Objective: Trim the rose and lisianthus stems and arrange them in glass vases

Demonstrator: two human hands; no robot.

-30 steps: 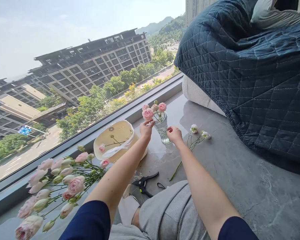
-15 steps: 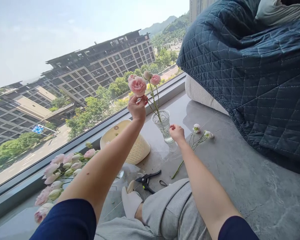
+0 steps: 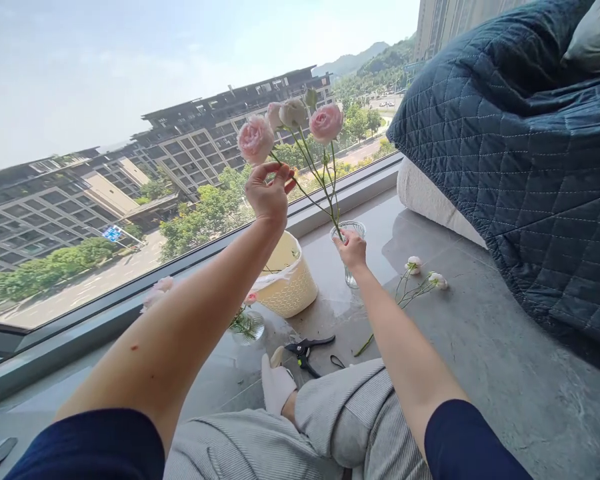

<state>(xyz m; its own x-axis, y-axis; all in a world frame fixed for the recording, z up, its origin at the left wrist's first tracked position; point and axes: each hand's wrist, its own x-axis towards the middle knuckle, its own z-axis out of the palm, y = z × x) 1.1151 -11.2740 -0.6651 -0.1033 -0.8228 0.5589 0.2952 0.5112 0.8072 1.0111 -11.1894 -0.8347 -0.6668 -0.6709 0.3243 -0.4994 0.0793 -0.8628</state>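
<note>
My left hand (image 3: 269, 193) pinches a stem just below a round pink flower (image 3: 256, 139) with many layered petals. The other blooms of the bunch, a pink flower (image 3: 327, 123) and a pale flower (image 3: 293, 113), stand to its right on long green stems (image 3: 325, 180). My right hand (image 3: 351, 249) is closed around the lower ends of these stems. Behind that hand stands a clear ribbed glass vase (image 3: 356, 230), partly hidden; whether the stem ends are inside its rim I cannot tell.
A cream bin (image 3: 293, 290) stands by the window, with a small glass vase of flowers (image 3: 249, 325) nearer me. Black pruning shears (image 3: 307, 350) lie by my foot. White flowers (image 3: 437, 281) rest on the tiles at right, near a bed with a blue quilt (image 3: 520, 133).
The flower stems have been raised and spread. My right hand has moved from the vase's side to the lower stems. My left hand has shifted below the left bloom; the view has turned left.
</note>
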